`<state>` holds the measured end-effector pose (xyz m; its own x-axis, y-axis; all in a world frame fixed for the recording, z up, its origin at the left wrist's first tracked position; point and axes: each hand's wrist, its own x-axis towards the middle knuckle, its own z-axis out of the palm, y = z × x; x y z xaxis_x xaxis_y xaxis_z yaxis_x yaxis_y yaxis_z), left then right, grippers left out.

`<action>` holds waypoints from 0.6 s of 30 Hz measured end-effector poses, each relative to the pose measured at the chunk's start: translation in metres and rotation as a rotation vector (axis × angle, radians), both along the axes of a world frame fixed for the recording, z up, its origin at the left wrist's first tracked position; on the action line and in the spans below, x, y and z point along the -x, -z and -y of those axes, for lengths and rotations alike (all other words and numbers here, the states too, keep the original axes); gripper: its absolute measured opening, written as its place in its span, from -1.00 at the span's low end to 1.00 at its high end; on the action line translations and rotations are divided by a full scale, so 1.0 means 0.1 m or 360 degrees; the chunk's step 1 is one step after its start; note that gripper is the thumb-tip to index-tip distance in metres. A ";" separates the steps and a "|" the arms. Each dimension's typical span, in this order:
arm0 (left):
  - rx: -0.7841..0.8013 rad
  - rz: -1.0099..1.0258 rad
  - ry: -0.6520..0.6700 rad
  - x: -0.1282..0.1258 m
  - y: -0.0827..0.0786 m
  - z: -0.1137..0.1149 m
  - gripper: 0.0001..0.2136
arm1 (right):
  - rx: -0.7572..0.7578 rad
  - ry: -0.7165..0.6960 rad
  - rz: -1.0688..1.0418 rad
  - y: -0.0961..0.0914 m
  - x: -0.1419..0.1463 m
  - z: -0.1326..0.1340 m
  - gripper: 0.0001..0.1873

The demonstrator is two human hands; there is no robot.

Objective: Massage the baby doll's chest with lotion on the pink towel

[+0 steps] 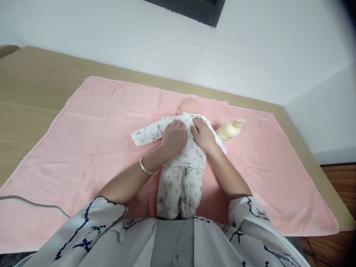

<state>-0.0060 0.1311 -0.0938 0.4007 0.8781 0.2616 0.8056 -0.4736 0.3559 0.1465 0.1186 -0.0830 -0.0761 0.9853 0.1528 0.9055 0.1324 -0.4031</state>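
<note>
A baby doll (189,106) lies lengthwise in front of me, its bald round head away from me and no facial features showing. It wears a white printed long-sleeved top (191,157) and matching trousers (168,191). My left hand (175,137) rests flat on the left side of the top near the shoulder, fingers extended. On the right side, my right hand (204,134) lies flat on the top with its fingers slightly spread. Neither hand grips anything. Both palms are hidden. The doll's left-hand sleeve stretches out sideways; the other is partly covered by my right forearm.
A pink cloth (97,137) covers much of the wooden table (30,81). On it, a pale yellow pump bottle (230,129) lies tilted beside the doll's right-hand sleeve. A grey cable (36,204) crosses the lower left. A white wall (111,33) stands behind.
</note>
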 end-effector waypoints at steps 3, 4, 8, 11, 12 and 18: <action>0.0032 -0.0031 0.0027 0.03 -0.02 -0.04 -0.54 | -0.0070 0.0034 0.0069 0.03 0.01 0.00 -0.42; 0.0051 -0.0003 0.0031 0.04 -0.01 -0.10 -0.53 | -0.0097 0.0042 0.0110 0.03 0.06 0.04 -0.42; 0.0097 0.0103 0.0043 0.08 0.07 -0.25 -0.50 | -0.0188 0.0001 0.0196 0.02 0.25 0.24 -0.47; 0.0050 0.0113 -0.0035 0.04 0.07 -0.15 -0.51 | -0.0118 -0.0023 0.0140 -0.01 0.20 0.21 -0.46; 0.0033 0.0100 -0.0066 0.01 0.05 -0.08 -0.52 | -0.0068 -0.0002 0.0109 -0.01 0.15 0.16 -0.44; 0.0075 -0.0024 -0.0009 -0.02 -0.07 0.07 -0.54 | 0.0072 0.0037 0.0145 0.00 -0.01 -0.02 -0.31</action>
